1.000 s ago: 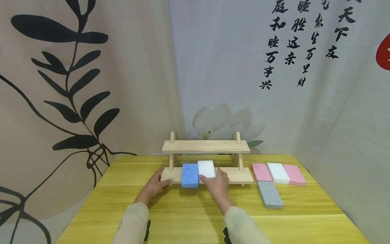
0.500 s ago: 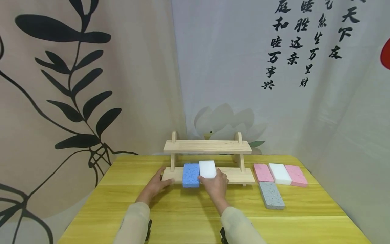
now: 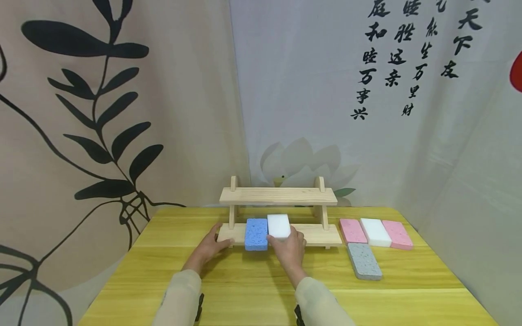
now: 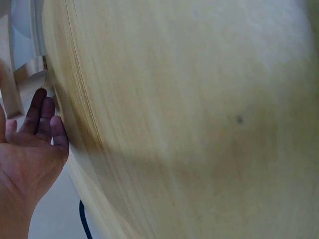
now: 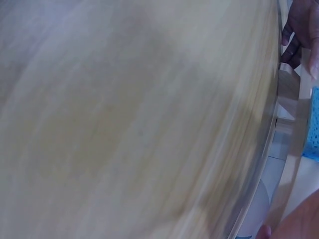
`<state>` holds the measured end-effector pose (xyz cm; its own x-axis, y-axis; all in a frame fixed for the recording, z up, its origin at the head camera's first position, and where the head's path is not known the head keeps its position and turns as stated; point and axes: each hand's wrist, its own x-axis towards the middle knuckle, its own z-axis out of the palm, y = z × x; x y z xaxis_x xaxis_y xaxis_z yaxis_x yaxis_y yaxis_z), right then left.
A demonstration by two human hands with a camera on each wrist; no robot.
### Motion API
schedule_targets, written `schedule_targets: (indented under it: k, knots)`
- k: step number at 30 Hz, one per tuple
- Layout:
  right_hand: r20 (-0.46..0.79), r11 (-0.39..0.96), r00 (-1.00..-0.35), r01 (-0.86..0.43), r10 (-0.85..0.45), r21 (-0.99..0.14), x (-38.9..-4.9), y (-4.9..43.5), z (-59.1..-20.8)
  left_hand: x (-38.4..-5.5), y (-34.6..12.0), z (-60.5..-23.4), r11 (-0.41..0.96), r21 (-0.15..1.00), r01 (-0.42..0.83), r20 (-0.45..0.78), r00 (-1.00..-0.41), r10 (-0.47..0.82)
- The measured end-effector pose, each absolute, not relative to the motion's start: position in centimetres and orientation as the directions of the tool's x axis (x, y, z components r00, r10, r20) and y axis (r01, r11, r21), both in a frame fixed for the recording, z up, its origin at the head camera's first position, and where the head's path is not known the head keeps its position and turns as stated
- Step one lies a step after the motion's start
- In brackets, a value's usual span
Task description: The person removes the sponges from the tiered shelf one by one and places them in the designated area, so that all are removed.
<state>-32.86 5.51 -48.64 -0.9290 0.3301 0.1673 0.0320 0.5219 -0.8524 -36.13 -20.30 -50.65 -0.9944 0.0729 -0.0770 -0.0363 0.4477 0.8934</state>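
My left hand [image 3: 208,248] grips the left end of the wooden rack's lower shelf [image 3: 318,234], thumb at its front edge. In the left wrist view, the left hand's fingers [image 4: 46,117] reach beside the wood. On the lower shelf a blue sponge [image 3: 256,234] leans, its lower end over the front edge. Right against it stands a white sponge [image 3: 278,226]. My right hand [image 3: 290,250] holds the white sponge, thumb at its lower left and fingers on its right side. In the right wrist view the blue sponge [image 5: 312,127] lies between both hands, partly cut off.
The rack's upper shelf [image 3: 277,195] rises behind the sponges. To the right on the table [image 3: 244,294] lie a pink sponge [image 3: 352,231], a white one [image 3: 375,232] and another pink one [image 3: 397,234] in a row. A grey sponge [image 3: 364,261] lies in front of them.
The head view has shifted slightly, so everything sits a little farther right. Both hands keep their places on the rack and the white sponge.
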Motion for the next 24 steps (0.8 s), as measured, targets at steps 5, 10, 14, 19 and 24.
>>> schedule_targets:
  k: [5,10,14,19,24]
  knots:
    - [0.164,0.513,-0.932,0.028,0.324,-0.858,-32.99,5.68,-48.79,-36.19,-20.32,-50.69,0.445,0.895,-0.036,-0.076,-0.994,0.072]
    - [0.178,0.521,-0.930,0.018,0.322,-0.853,-33.19,5.89,-48.87,-36.29,-20.33,-50.74,0.462,0.886,-0.042,-0.082,-0.994,0.067]
    - [0.188,0.528,-0.927,0.013,0.324,-0.849,-33.19,6.03,-48.85,-36.31,-20.29,-50.77,0.470,0.882,-0.044,-0.085,-0.994,0.067]
    - [0.193,0.518,-0.924,0.006,0.330,-0.855,-33.10,6.16,-48.83,-36.23,-20.26,-50.72,0.475,0.878,-0.047,-0.089,-0.994,0.066]
    - [0.210,0.519,-0.922,-0.011,0.326,-0.854,-33.22,6.48,-48.83,-36.16,-20.23,-50.53,0.473,0.879,-0.058,-0.098,-0.993,0.061]
